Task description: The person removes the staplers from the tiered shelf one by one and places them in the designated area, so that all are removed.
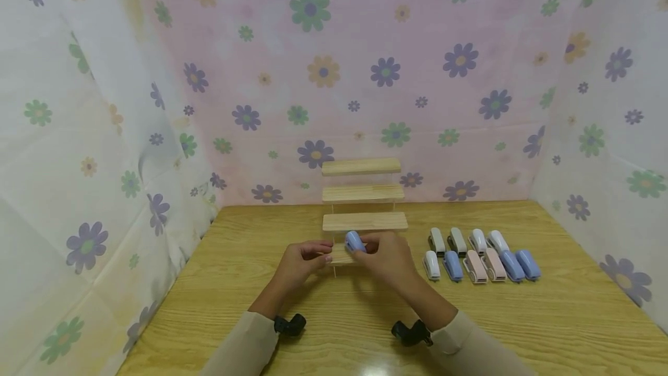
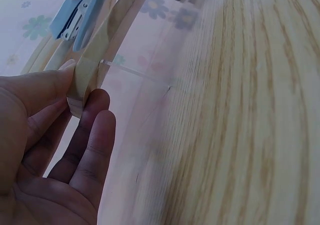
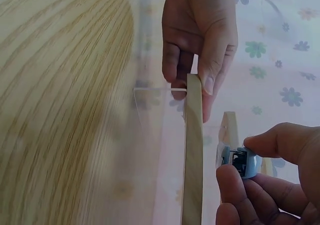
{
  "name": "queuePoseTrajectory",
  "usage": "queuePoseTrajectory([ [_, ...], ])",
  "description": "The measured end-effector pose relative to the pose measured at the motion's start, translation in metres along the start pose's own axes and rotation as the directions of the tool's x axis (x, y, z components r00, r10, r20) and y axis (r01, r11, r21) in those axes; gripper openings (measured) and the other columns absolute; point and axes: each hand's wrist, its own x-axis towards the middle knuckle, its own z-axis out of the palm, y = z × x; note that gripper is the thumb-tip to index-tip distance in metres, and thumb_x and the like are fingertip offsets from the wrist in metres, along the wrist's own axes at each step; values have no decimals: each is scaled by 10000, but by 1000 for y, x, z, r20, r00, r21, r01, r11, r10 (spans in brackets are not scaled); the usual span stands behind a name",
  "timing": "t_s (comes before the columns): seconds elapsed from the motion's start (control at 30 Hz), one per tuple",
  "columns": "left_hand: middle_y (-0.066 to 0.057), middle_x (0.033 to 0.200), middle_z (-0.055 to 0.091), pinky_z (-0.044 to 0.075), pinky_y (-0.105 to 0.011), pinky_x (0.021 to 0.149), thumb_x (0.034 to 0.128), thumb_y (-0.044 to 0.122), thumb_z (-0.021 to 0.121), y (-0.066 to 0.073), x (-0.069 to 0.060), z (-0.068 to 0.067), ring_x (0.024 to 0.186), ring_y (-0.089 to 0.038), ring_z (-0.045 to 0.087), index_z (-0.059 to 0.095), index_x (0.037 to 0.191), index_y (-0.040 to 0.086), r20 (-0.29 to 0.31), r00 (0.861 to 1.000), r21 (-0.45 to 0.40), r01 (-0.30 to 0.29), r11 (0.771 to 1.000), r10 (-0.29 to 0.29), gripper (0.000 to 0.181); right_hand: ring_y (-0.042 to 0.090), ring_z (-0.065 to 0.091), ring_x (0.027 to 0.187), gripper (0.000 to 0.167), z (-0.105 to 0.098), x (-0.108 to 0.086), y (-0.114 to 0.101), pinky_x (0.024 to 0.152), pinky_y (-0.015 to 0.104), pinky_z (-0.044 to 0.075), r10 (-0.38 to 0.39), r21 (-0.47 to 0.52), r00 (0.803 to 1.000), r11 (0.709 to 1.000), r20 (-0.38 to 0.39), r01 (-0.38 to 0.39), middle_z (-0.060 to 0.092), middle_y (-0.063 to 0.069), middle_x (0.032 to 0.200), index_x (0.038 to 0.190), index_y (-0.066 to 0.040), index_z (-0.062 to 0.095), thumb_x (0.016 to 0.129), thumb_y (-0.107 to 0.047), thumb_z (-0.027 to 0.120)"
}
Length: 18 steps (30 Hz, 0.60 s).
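Note:
A light blue stapler (image 1: 355, 241) is pinched between the thumb and fingers of my right hand (image 1: 390, 259). It is held just over the lowest wooden plank (image 3: 194, 155) of a small tiered display stand; the right wrist view shows it apart from that plank's face. My left hand (image 1: 300, 264) grips the left end of the same plank, thumb on top and fingertips underneath, as the left wrist view shows. Clear supports carry the planks. The right hand hides the right part of the lowest plank in the head view.
Behind it rise three more planks: a second (image 1: 364, 221), a third (image 1: 363, 193) and the top one (image 1: 361, 167). To the right, two rows of staplers stand on the wooden table (image 1: 250, 225), including pink ones (image 1: 475, 266), white ones (image 1: 477, 240) and blue ones (image 1: 453, 266). Flowered cloth encloses the back and sides.

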Motion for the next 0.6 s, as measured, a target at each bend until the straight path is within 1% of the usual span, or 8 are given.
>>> queuePoseTrajectory([
  [0.13,-55,1362,690,599,-238,840,948,178,779,0,-1,0,1172,-238,690,778,1161,25,-4,1000,3,9,1000,-9,262,92,693,748,314,-8,-2,7,586,274,544,4,-33,1000,999,-16,-4,769,-39,850,1129,-153,813,849,-285,859],
  [0.23,-51,1362,689,596,-230,837,946,180,781,-1,-1,0,1177,-240,688,786,1155,49,-5,1000,10,9,1000,-9,247,94,697,773,325,-15,-3,13,594,274,539,9,-59,1000,998,-20,-10,769,-52,859,1143,-186,808,850,-318,855],
  [0.4,-51,1366,687,602,-253,843,951,190,777,-1,-1,0,1180,-240,688,797,1138,93,-10,1000,27,7,1000,-6,212,116,709,815,335,-30,-8,21,619,284,555,0,-84,1000,996,-20,-2,770,-45,886,1164,-191,798,861,-329,843],
  [0.5,-53,1366,686,607,-277,851,954,186,773,-1,-1,0,1166,-237,693,798,1131,95,-9,1000,20,8,1000,-8,201,123,713,822,335,-39,-11,26,635,288,562,-22,-108,999,994,-34,18,773,-33,900,1177,-185,794,870,-313,835],
  [0.6,-45,1365,687,608,-281,853,952,179,775,0,-1,0,1158,-228,696,800,1125,97,-6,1000,14,14,1000,-14,193,129,721,821,345,-48,-14,32,632,289,566,-28,-113,998,993,-51,23,777,-21,908,1194,-181,789,873,-299,832],
])
